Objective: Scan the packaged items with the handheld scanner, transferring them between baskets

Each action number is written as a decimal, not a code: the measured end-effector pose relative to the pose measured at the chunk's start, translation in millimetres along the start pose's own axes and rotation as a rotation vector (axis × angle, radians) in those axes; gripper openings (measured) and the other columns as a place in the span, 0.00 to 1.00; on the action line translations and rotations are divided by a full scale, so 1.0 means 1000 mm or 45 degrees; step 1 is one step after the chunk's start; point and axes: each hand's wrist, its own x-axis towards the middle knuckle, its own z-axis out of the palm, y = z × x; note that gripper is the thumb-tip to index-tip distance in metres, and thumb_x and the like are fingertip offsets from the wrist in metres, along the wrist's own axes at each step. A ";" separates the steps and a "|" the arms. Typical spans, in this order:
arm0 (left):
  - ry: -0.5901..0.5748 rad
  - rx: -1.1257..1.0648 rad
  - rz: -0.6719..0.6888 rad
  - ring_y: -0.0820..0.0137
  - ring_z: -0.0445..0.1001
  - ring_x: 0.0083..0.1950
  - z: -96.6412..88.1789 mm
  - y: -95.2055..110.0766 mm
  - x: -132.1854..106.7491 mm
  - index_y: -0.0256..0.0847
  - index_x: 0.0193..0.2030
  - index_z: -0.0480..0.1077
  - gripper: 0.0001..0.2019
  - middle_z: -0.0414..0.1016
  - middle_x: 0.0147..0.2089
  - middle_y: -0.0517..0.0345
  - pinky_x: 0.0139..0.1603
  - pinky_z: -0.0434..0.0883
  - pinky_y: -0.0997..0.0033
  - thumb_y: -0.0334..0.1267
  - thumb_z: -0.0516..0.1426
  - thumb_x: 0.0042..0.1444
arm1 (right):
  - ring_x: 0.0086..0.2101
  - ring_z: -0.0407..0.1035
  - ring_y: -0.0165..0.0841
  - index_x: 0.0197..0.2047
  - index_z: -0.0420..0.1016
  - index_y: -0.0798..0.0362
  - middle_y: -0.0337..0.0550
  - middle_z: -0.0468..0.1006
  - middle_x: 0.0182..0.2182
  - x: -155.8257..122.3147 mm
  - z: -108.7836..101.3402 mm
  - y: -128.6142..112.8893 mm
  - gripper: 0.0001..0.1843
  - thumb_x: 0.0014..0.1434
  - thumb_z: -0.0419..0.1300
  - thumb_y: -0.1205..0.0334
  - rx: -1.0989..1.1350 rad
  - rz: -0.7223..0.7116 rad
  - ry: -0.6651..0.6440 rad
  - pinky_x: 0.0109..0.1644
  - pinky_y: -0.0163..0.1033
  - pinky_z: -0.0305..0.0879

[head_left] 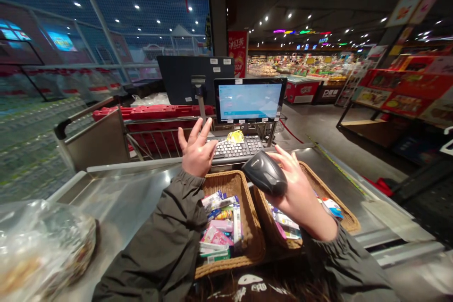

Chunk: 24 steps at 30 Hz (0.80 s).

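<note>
My right hand [297, 188] is closed around a black handheld barcode scanner [264, 173], held above two wicker baskets. My left hand [196, 148] is raised with its fingers spread and holds nothing; it hovers just left of a dark keyboard [238, 147]. A small yellow packet [235, 137] lies on the keyboard's top edge. Behind it stands a lit monitor [248, 100]. The left basket [251, 245] and the right basket [348, 219] hold several small packaged goods.
The baskets rest on a steel checkout counter [123, 193]. A clear plastic bag [42, 245] with goods lies at the near left. Red shopping baskets [148, 113] and a metal cart frame stand behind the counter. Store shelves [406, 89] line the right aisle.
</note>
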 end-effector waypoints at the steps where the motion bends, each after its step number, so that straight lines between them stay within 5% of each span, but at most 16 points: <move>1: -0.008 -0.001 -0.005 0.54 0.57 0.73 -0.001 -0.001 -0.001 0.45 0.34 0.77 0.11 0.62 0.70 0.53 0.73 0.36 0.35 0.40 0.55 0.65 | 0.68 0.48 0.58 0.55 0.69 0.53 0.57 0.68 0.60 0.000 0.000 -0.001 0.24 0.53 0.59 0.63 0.006 -0.001 -0.003 0.66 0.76 0.45; 12: -0.149 0.026 -0.034 0.53 0.59 0.72 -0.013 -0.011 -0.025 0.43 0.32 0.76 0.12 0.63 0.70 0.52 0.71 0.39 0.31 0.39 0.55 0.65 | 0.67 0.50 0.59 0.55 0.69 0.51 0.58 0.66 0.62 -0.008 0.004 -0.002 0.25 0.53 0.59 0.62 0.068 0.042 -0.030 0.65 0.77 0.47; 24: -0.729 0.063 -0.055 0.49 0.60 0.71 0.009 -0.030 -0.104 0.40 0.26 0.76 0.13 0.65 0.68 0.47 0.67 0.43 0.23 0.30 0.56 0.61 | 0.67 0.52 0.58 0.55 0.69 0.51 0.56 0.67 0.62 -0.017 0.019 0.000 0.26 0.52 0.59 0.63 0.116 0.087 -0.091 0.65 0.75 0.49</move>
